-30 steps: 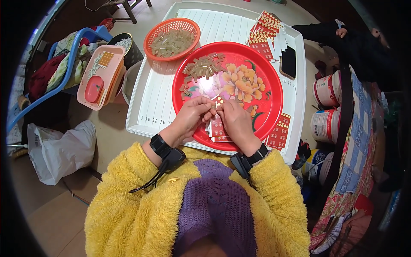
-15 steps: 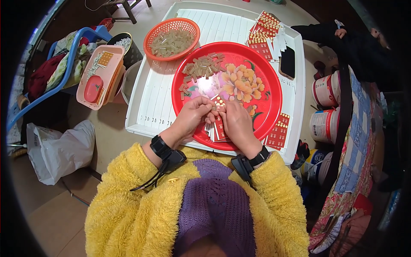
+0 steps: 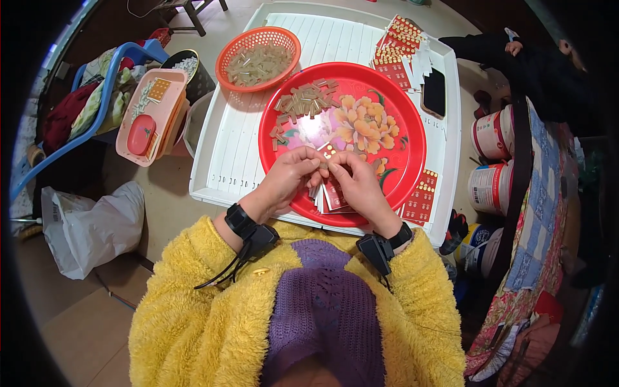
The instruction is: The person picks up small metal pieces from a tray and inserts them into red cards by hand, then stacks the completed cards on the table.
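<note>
Over the near part of a round red tray (image 3: 418, 138) with a flower print, my two hands meet fingertip to fingertip. My left hand (image 3: 290, 175) is closed in a pinch, and so is my right hand (image 3: 361, 188); whatever small piece sits between the fingertips is mostly covered. Beneath them lies a stack of red cards (image 3: 334, 195) with white edges and gold round dots, partly hidden by the fingers. A loose pile of short translucent tubes (image 3: 303, 102) rests at the tray's far left.
Behind the tray, an orange basket (image 3: 225, 57) holds many similar tubes. More dotted red cards (image 3: 392, 68) and a black phone (image 3: 433, 93) lie on the white tabletop (image 3: 219, 155). Another card batch (image 3: 422, 197) is at the right. Pink trays (image 3: 129, 138) stand left; a person's hand (image 3: 514, 48) shows far right.
My right hand has turned slightly and its wrist has shifted a little right, thumb and forefinger now pinching at my left fingertips. My left hand stays nearly in place.
</note>
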